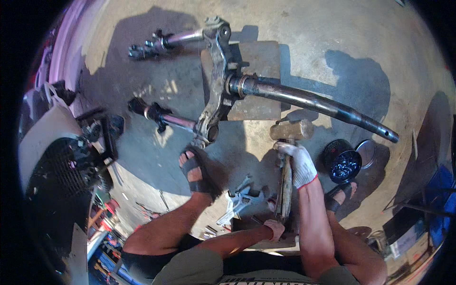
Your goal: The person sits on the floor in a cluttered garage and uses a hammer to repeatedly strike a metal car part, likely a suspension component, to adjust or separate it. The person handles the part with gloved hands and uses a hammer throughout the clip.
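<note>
My right hand (299, 164), in a white glove with a red cuff, is closed round the handle of a sledgehammer (291, 129), just below its blocky head. The pale, worn handle runs back toward my body. Near its lower end my left hand (274, 229), also gloved, is curled closed. A short dark rod (257, 220) points toward that hand, but what lies inside its fingers is hidden. Ahead of me lies a metal fork yoke (218, 71) with two shafts reaching left. A long steel pipe (323, 103) extends from its middle toward the right, apart from the hammer.
A flat metal plate (259, 107) lies beneath the yoke. Right of my hand stands a black tin (343, 164) of small metal parts, its round lid (365, 153) beside it. A light grey metal bracket (243, 202) lies between my feet. Machinery (61, 156) occupies the left side.
</note>
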Available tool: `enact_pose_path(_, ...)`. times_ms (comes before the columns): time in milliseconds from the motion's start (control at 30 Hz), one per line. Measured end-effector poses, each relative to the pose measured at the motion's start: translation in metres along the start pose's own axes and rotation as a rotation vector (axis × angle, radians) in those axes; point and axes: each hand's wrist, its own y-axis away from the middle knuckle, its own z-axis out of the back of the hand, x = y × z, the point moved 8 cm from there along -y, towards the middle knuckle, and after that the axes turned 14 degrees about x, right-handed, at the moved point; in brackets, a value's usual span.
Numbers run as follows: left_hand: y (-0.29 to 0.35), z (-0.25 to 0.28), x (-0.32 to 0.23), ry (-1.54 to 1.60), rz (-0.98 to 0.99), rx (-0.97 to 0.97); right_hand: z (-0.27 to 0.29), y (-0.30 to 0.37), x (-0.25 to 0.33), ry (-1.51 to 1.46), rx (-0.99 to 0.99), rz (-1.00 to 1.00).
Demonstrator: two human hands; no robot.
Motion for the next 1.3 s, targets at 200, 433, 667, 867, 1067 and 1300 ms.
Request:
enact_pose_path(200,0.033,0.051,0.032,-0.240,0.011,0.028,-0.003,-0.026,-0.002,-0.060,0.164,0.124)
enact_pose_path(433,0.134,0.178,0.042,-0.506,0.345,-0.187,0.029,-0.029,0.006,-0.134,0.118,0.172)
enact_pose_path(667,0.258,0.218,0.075,-0.253,0.591,-0.738,0.083,-0.010,-0.025,-0.254,0.098,0.247)
enact_pose_path(867,0.280,0.223,0.094,0.060,0.445,-1.086,0.090,-0.006,-0.059,0.048,-0.078,0.207)
enact_pose_path(1067,0.248,0.189,0.092,0.118,0.315,-1.157,0.090,-0.024,-0.141,0.252,-0.198,0.102)
enact_pose_path(1300,0.237,0.183,0.089,0.091,0.270,-1.188,0.144,-0.048,-0.115,0.826,-0.549,0.150)
